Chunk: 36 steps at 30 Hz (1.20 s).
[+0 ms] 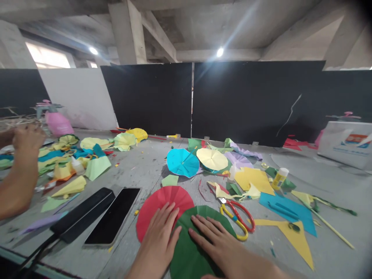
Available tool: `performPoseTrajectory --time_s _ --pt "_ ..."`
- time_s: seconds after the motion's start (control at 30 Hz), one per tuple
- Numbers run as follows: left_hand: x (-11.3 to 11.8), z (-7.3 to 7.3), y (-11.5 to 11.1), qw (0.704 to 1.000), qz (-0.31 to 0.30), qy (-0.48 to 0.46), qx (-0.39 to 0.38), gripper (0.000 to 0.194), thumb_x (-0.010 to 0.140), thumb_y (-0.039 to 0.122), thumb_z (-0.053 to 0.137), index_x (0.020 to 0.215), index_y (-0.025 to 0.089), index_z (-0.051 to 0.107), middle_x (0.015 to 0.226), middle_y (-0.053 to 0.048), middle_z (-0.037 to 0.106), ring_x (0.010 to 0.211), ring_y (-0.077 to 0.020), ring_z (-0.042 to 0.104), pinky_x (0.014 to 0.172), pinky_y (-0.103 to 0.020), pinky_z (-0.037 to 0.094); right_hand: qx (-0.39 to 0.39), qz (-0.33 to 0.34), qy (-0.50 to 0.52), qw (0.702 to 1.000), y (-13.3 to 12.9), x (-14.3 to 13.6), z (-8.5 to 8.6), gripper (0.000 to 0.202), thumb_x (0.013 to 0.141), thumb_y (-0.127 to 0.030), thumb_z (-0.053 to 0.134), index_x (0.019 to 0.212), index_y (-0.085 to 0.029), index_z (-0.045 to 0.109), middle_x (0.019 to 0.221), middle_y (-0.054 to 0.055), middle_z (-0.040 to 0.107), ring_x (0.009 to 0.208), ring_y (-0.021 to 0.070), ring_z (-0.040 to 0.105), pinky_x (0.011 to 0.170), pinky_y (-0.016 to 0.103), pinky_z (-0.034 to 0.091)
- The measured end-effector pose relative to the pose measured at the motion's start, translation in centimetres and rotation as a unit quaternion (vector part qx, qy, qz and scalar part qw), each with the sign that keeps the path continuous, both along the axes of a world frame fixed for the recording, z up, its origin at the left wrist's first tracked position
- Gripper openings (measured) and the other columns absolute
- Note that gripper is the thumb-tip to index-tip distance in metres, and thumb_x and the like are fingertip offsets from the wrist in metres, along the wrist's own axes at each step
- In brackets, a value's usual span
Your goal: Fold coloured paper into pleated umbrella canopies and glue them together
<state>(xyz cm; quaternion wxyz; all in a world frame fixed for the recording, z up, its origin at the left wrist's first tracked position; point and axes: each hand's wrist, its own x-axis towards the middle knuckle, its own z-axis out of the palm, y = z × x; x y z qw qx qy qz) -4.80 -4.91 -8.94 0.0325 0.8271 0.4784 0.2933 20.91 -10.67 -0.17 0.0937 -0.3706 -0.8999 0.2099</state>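
My left hand [161, 238] lies flat with fingers spread, across the edge where a red pleated paper circle [162, 203] meets a green paper circle [188, 255]. My right hand [215, 238] presses flat on the green circle, fingers apart and pointing left. The green circle overlaps the red one near the table's front edge. Neither hand grips anything.
Yellow-and-red scissors [236, 217] lie just right of my right hand. A black phone [114, 219] and a black case [83, 215] lie to the left. Cyan [182, 162] and yellow [212, 158] paper circles, a glue stick [279, 177] and paper scraps sit behind. Another person's hand [27, 141] works at far left.
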Motion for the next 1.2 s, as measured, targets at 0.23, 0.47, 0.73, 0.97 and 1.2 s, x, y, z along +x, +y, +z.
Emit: performPoseTrajectory --time_s 0.23,0.47,0.73,0.97,1.2 --pt "0.2 0.3 -0.2 0.999 0.03 -0.012 -0.012 0.049 0.106 0.046 0.042 0.143 0.018 0.059 0.155 -0.018 0.054 0.145 -0.0376 0.05 0.113 -0.063 0.048 0.019 -0.091 -0.027 0.995 -0.3 -0.4 -1.6 0.079 0.103 -0.063 0.048 0.164 -0.02 0.023 0.17 0.014 0.014 0.159 0.0351 0.012 0.126 0.062 0.021" --pt "0.1 -0.3 0.0 1.0 0.004 0.006 0.0 0.051 0.102 0.045 0.051 0.144 0.018 0.058 0.158 -0.018 0.052 0.148 -0.0384 0.046 0.116 -0.063 0.045 0.038 -0.135 -0.02 0.99 -0.6 -0.5 -3.1 0.075 0.105 -0.06 0.047 0.164 -0.021 0.025 0.171 0.014 0.014 0.159 0.0351 0.011 0.126 0.063 0.022" --pt "0.4 1.2 0.2 0.997 -0.036 -0.051 -0.036 0.039 0.097 0.029 0.057 0.133 0.02 0.069 0.146 -0.013 0.064 0.136 -0.0342 0.06 0.112 -0.057 0.052 0.02 -0.21 -0.05 0.976 -0.6 -1.1 -3.4 0.078 0.105 -0.061 0.043 0.165 -0.016 0.023 0.171 0.015 0.009 0.158 0.0376 0.007 0.125 0.066 0.019" --pt "-0.4 1.4 0.6 0.994 -0.007 -0.108 -0.02 0.038 0.097 0.019 0.043 0.117 0.022 0.076 0.129 -0.009 0.076 0.123 -0.0303 0.071 0.106 -0.053 0.058 0.012 -0.217 -0.059 0.974 -0.8 -1.0 -3.3 0.076 0.106 -0.06 0.04 0.165 -0.015 0.023 0.172 0.015 0.006 0.158 0.0369 0.004 0.125 0.064 0.017" --pt "-1.3 2.1 0.4 0.986 0.043 -0.159 -0.008 0.03 0.094 0.019 0.046 0.103 0.025 0.074 0.113 -0.008 0.081 0.105 -0.0292 0.078 0.094 -0.047 0.064 0.015 -0.207 -0.064 0.976 -0.7 -0.9 -3.3 0.074 0.107 -0.057 0.04 0.165 -0.016 0.021 0.172 0.015 0.003 0.159 0.0356 0.001 0.126 0.063 0.014"
